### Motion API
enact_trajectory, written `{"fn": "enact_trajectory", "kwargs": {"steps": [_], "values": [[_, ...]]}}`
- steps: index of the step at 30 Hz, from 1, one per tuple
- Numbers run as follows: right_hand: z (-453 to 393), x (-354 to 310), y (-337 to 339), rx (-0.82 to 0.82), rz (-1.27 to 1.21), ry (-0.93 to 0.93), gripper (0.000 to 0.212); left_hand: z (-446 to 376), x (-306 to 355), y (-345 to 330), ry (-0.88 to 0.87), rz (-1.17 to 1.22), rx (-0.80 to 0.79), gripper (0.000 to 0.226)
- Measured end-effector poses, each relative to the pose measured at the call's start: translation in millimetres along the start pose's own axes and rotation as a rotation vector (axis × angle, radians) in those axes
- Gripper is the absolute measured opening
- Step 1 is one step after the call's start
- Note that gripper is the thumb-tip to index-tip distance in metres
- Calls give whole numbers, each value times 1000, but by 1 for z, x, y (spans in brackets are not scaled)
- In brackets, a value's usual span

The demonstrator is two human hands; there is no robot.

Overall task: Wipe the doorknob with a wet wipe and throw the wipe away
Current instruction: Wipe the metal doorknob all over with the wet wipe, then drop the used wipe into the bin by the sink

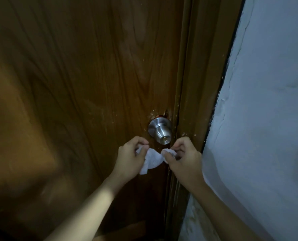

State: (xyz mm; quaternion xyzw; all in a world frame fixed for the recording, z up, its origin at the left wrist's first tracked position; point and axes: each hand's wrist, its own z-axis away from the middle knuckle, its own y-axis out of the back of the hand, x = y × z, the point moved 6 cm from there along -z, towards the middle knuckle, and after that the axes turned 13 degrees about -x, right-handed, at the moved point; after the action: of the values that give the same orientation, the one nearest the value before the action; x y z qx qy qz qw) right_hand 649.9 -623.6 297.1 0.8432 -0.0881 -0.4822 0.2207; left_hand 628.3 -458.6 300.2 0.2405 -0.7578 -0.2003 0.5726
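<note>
We see both hands raised just below the doorknob (160, 132), sharing one white wet wipe (150, 160) between them. The left hand (131, 156) has its fingers curled in, thumb and fingertips pinching the wipe's left end, with a bit of white poking out above the knuckles. The right hand (183, 156) is likewise curled, pinching the right end between thumb and forefinger. Neither hand touches the knob.

The wipe sags in a shallow arc between the two grips, crumpled and partly bunched (its lower left corner hangs down beside the left palm). It sits just under the knob, apart from it, in front of the door.

The doorknob is a round brushed-metal one on a circular plate, with a small brass-coloured keyhole in its face. It is mounted near the right edge of a brown wood-grain door (83, 75), close to the door frame (193, 84). Pale scuffs and chipped spots mark the wood around the plate. To the right of the frame stands a rough whitish wall (266, 101).
</note>
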Motion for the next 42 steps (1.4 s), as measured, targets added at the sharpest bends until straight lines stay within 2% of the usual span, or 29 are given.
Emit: {"fn": "enact_trajectory", "kwargs": {"steps": [5, 9, 11, 14, 17, 19, 23, 25, 27, 32, 38, 42], "values": [[4, -28, -9, -37, -163, 42, 15, 19, 15, -4, 11, 301, -81, 14], [10, -45, -17, -165, -310, 19, 21, 31, 29, 0, 1, 392, -173, 25], [12, -47, -15, -197, -350, -33, 29, 34, 35, 8, -10, 381, -134, 24], [12, -56, -5, -128, -277, -33, 31, 36, 38, 21, -6, 363, -47, 17], [20, -71, 0, -86, -155, -21, 31, 45, 44, 31, 40, 477, 30, 29], [31, -82, -3, -127, -176, -24, 33, 58, 52, 34, 43, 597, 14, 38], [66, -112, -20, -292, -480, -30, 26, 95, 63, 37, 13, 729, -85, 53], [88, -124, -31, -356, -586, -69, 24, 118, 65, 40, 43, 704, -98, 57], [112, -134, -39, -375, -581, -116, 25, 144, 66, 43, 56, 604, -111, 59], [183, -159, -47, -388, -603, -143, 28, 212, 73, 46, -35, 451, -139, 55], [268, -162, -37, -289, -760, -253, 33, 281, 73, 31, -6, 333, -119, 45], [312, -156, -28, -266, -813, -286, 24, 318, 77, 14, 42, 334, -161, 32]]}}
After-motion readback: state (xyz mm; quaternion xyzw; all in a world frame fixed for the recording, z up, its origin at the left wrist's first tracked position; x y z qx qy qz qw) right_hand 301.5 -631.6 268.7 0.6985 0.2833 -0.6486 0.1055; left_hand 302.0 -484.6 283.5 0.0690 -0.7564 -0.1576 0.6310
